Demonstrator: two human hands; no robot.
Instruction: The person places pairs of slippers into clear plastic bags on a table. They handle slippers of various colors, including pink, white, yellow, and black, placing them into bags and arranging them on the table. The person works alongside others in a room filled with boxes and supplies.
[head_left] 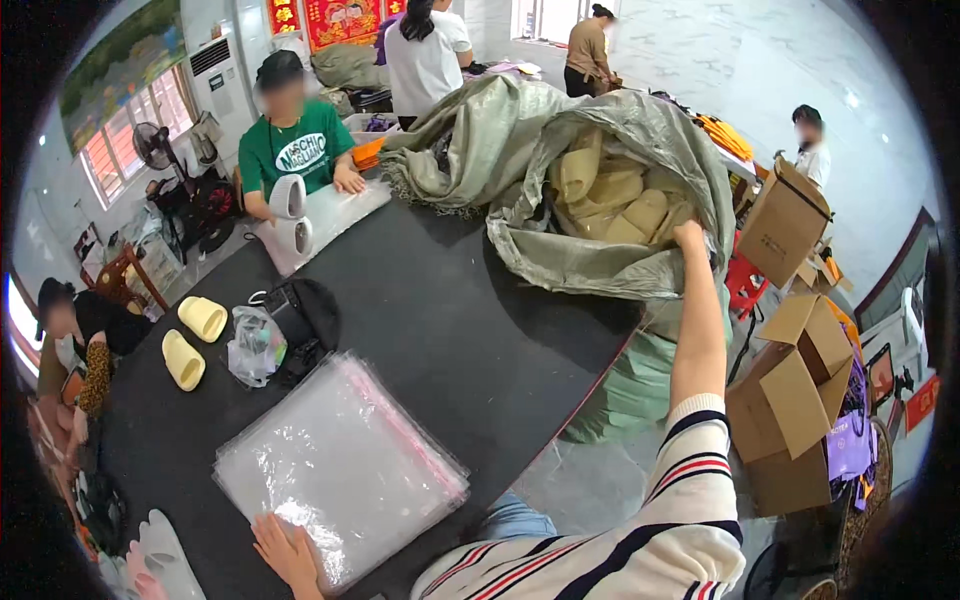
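Note:
My left hand (287, 552) lies with spread fingers on the near left corner of a stack of clear plastic bags (335, 455). The stack has a pink strip along its right side. At the far right of the black table, my right hand (689, 236) reaches into the mouth of a grey-green woven sack (590, 268). Pale yellow slide sandals (637, 216) fill the sack, and the hand is at their right edge. Its fingertips are hidden, so any hold is unclear. A loose pair of yellow slides (184, 360) sits on the table's left.
Beside the loose slides lie a small clear bag (256, 345) and a black bag (300, 315). Across the table, a co-worker in green (300, 150) handles white slides (291, 215) over clear bags. Open cardboard boxes (790, 400) stand right of my arm. Another sack (475, 140) adjoins the first.

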